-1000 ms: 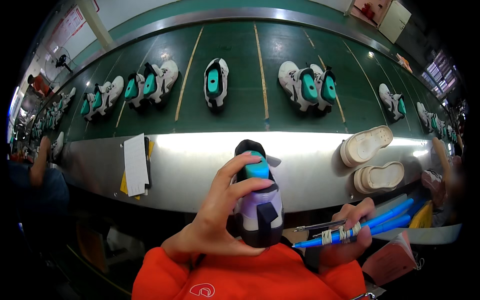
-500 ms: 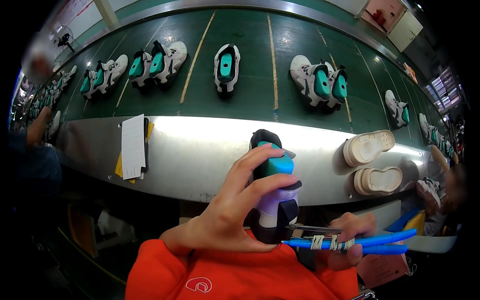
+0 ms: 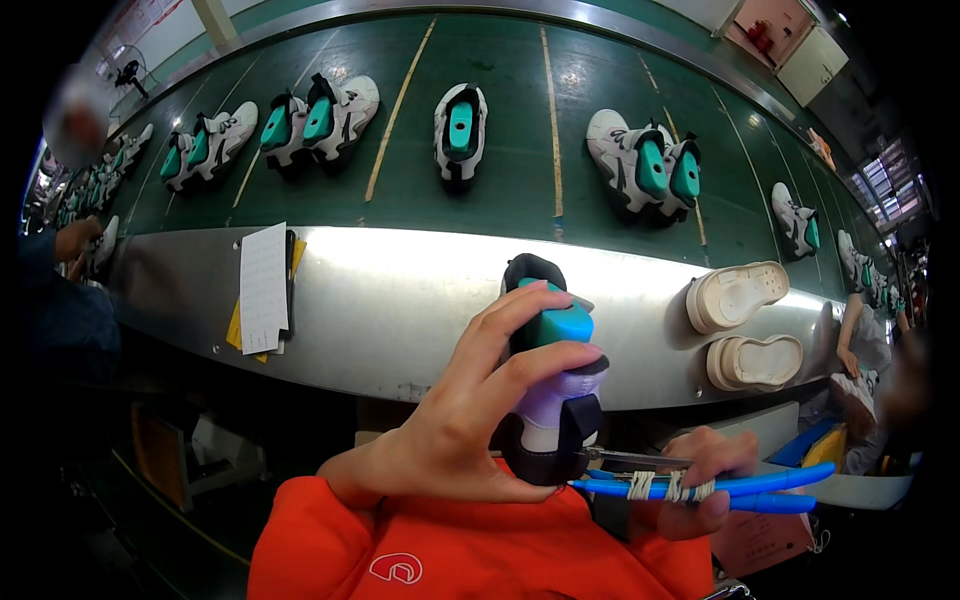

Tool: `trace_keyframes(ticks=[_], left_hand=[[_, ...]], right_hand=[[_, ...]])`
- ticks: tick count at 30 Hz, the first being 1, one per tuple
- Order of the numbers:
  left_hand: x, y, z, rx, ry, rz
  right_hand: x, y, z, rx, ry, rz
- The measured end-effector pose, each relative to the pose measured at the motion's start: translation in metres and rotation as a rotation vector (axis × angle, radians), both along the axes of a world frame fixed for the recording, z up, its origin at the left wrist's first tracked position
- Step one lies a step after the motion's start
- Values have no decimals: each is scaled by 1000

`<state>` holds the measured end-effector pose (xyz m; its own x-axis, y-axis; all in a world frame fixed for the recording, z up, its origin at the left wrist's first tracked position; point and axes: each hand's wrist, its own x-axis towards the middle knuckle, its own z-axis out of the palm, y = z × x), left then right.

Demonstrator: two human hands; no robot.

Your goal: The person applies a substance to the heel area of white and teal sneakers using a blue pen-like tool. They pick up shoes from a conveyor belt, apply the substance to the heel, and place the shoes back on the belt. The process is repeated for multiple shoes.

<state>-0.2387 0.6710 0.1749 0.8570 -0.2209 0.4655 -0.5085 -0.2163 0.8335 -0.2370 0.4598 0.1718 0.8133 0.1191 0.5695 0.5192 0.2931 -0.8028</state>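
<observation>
My left hand (image 3: 470,410) is closed round a white and black sneaker (image 3: 541,437), held upright over my lap at the bench edge. A teal shoe last (image 3: 563,324) fills its opening, and my fingers press over the last and the upper. My right hand (image 3: 700,475) grips a bundle of blue pens (image 3: 740,487) wound with pale cord or bands. A thin metal tool (image 3: 636,458) runs along the bundle. The pen tip and the metal point reach the sneaker's lower end, by my left thumb; whether they touch it is hard to tell.
Two cream shoe soles (image 3: 737,297) lie on the metal bench (image 3: 420,300) to the right. Paper sheets (image 3: 264,290) rest at left. Beyond, a green conveyor belt (image 3: 520,90) carries several sneakers with teal lasts. Co-workers' hands (image 3: 849,360) show at both sides.
My hands, the sneaker and the pens keep almost the same pose, with a slight shift right. At the right, a co-worker's hand has come down to a shoe; the left co-worker's hand has also moved.
</observation>
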Motion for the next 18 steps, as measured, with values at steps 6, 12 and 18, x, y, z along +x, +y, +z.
trace_keyframes(ticks=[6,12,18], left_hand=[[0,5,1,6,-9,-5],[-1,10,1,3,12,0],[-3,15,0,1,11,1]], right_hand=[[0,4,4,-41,-8,18],[2,8,4,-12,-14,87],[1,14,2,19,-35,90]])
